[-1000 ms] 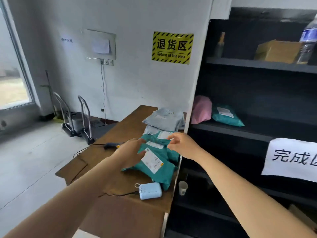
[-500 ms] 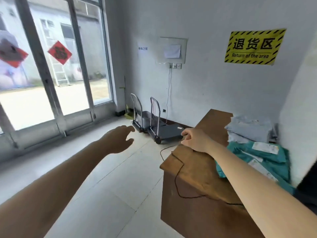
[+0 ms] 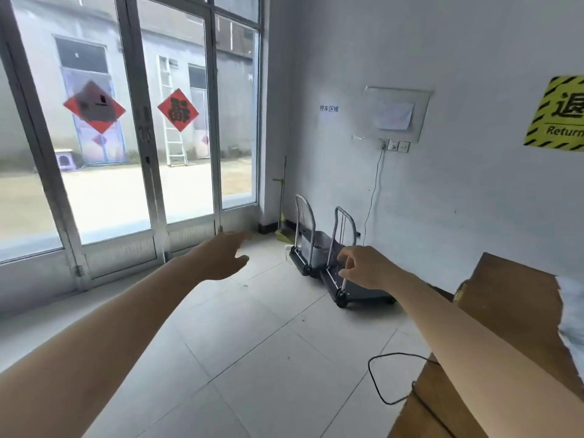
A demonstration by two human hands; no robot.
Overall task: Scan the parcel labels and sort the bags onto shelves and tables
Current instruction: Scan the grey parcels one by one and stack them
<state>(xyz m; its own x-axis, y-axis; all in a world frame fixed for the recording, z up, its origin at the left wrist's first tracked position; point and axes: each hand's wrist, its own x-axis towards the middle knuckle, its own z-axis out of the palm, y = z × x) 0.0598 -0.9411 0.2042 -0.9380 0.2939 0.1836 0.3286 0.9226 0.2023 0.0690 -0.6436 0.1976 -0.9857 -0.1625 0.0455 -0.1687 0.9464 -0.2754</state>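
My left hand (image 3: 222, 259) is stretched out over the floor with relaxed fingers and holds nothing. My right hand (image 3: 366, 267) hovers to the left of the brown table (image 3: 512, 289), fingers loosely curled, empty. A pale grey parcel bag (image 3: 572, 314) shows only as a sliver at the right edge on the table. The teal bags and the shelves are out of view.
Two folded platform trolleys (image 3: 341, 273) stand by the white wall. A black cable (image 3: 384, 380) loops off the table's near edge. Glass doors (image 3: 142, 137) fill the left side. A yellow return-area sign (image 3: 559, 115) hangs at the right. Tiled floor lies open in the middle.
The view has swung left, away from the shelves and the bags. Both hands have left the teal bags and now hang in the air, empty.
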